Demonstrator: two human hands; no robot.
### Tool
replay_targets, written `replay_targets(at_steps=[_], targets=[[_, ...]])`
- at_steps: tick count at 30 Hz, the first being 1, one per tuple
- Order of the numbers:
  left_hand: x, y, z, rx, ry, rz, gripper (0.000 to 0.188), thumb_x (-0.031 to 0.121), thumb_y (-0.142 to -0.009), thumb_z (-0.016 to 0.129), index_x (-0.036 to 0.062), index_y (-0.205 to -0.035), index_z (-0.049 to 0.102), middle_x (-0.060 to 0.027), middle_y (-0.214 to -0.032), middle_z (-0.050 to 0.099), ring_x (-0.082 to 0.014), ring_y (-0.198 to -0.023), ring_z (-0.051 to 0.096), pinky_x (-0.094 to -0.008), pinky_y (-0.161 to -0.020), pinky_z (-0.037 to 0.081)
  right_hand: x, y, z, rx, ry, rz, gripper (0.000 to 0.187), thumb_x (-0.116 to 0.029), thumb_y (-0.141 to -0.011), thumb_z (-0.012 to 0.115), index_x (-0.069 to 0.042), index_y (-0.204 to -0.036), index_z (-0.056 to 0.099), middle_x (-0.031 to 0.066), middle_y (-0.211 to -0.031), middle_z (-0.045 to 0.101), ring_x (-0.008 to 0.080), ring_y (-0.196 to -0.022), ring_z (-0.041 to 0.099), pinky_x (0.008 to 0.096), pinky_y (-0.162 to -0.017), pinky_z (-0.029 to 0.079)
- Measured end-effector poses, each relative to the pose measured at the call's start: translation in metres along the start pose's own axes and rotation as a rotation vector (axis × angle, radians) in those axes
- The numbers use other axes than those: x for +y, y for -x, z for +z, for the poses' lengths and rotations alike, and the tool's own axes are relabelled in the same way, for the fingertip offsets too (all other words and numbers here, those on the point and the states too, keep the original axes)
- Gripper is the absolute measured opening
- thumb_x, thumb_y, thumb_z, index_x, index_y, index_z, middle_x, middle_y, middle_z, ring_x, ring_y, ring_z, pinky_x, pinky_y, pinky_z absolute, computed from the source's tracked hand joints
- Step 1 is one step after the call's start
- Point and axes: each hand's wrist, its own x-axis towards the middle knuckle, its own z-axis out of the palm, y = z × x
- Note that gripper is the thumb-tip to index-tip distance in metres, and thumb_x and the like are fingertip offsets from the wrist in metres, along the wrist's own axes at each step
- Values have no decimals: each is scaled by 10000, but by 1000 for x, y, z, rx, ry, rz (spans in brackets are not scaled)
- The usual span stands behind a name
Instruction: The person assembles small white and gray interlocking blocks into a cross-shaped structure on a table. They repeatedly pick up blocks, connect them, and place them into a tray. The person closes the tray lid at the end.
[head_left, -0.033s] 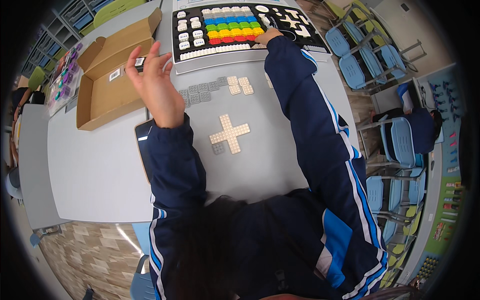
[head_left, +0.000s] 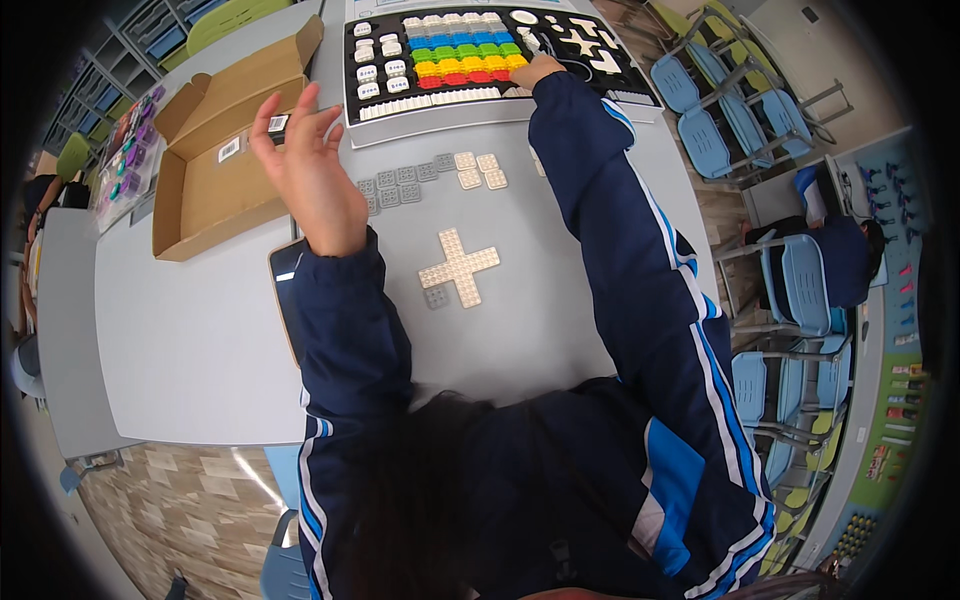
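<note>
My left hand (head_left: pixel 305 170) is raised over the grey table (head_left: pixel 180 340) with its fingers spread, beside an open cardboard box (head_left: pixel 215 190). A small dark piece (head_left: pixel 280 123) shows between its fingers; I cannot tell if the hand touches it. My right hand (head_left: pixel 535 70) reaches far forward, fingers curled down onto a black tray (head_left: pixel 355 85) of coloured and white bricks (head_left: pixel 465 55); what the fingers grip is hidden. A beige cross-shaped plate (head_left: pixel 460 265) lies between my arms with a small grey plate (head_left: pixel 436 296) at its corner.
Flat grey plates (head_left: pixel 400 185) and beige plates (head_left: pixel 480 170) lie in a row before the tray. A dark tablet (head_left: pixel 285 290) lies under my left forearm. Blue chairs (head_left: pixel 720 130) and a seated person (head_left: pixel 840 255) are at the right. A clear bin of purple pieces (head_left: pixel 130 150) stands far left.
</note>
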Motion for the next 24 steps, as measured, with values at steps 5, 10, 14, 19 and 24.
replay_targets(at_steps=[5, 10, 14, 19, 24], targets=[[-2, -7, -2, 0, 7, 18, 459, 65, -876, 527, 113, -1284, 323, -167, -1294, 497, -188, -1007, 551, -359, -948, 366, -14, 0, 0, -139, -156, -59, 613, -467, -857, 483, 39, -1189, 580, 255, -1237, 552, 369, -1161, 533, 381, -984, 412], [-2, -8, -3, 4, -13, 15, 454, 65, -885, 519, 106, -1292, 322, -175, -1295, 499, -192, -1005, 552, -354, -941, 375, -14, 3, -3, -169, -157, -133, 735, -601, -863, 438, 73, -1124, 574, 256, -1091, 570, 359, -1019, 561, 381, -882, 438], [-6, -10, -3, 2, -20, 0, 451, 70, -889, 516, 80, -1295, 320, -178, -1277, 519, -199, -998, 558, -348, -927, 385, -8, 0, -2, -120, -130, -197, 796, -690, -832, 430, 67, -952, 642, 199, -794, 651, 280, -740, 642, 359, -689, 494], [-17, -15, -5, -52, -96, -49, 404, 83, -880, 544, 46, -1252, 391, -161, -1216, 570, -193, -967, 578, -335, -906, 401, 0, 5, -12, -163, -190, -168, 798, -626, -841, 467, 87, -1189, 553, 288, -1175, 575, 373, -1126, 558, 390, -940, 434], [-52, -26, -14, -404, -417, 55, 273, 64, -839, 628, 19, -1099, 555, -132, -1112, 623, -165, -942, 590, -336, -834, 458, 23, 34, -23, 239, -346, -446, 480, -470, -874, 572, -16, -999, 663, 156, -842, 677, 217, -741, 651, 312, -699, 506]])
